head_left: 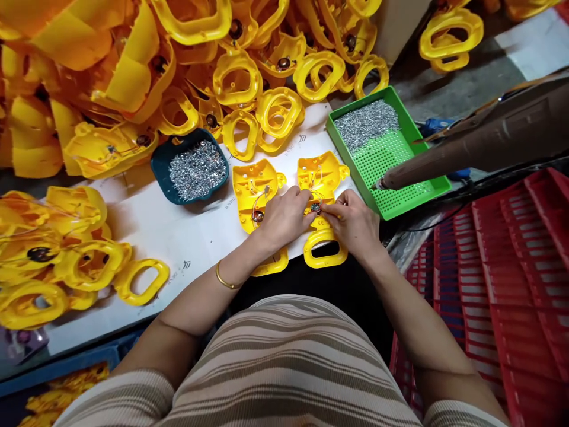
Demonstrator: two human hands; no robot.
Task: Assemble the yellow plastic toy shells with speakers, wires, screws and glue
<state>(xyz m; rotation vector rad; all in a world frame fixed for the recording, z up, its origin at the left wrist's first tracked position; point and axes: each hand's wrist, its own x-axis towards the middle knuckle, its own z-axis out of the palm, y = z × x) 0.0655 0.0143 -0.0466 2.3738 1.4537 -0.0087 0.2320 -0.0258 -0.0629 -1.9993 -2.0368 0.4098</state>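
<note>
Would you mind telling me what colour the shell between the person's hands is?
The shell is yellow, seen best in the head view.

1. R. yellow shell: lies hollow side up in front of me, oval loop end toward me.
2. Small round dark pc.: sits inside R. shell, abt. midway along; partly covered, so I can't tell its exact seating.
3. L. yellow shell: same type, hollow side up, beside R. shell but apart; dark round insert & thin wires inside, loop end partly hidden.
</note>
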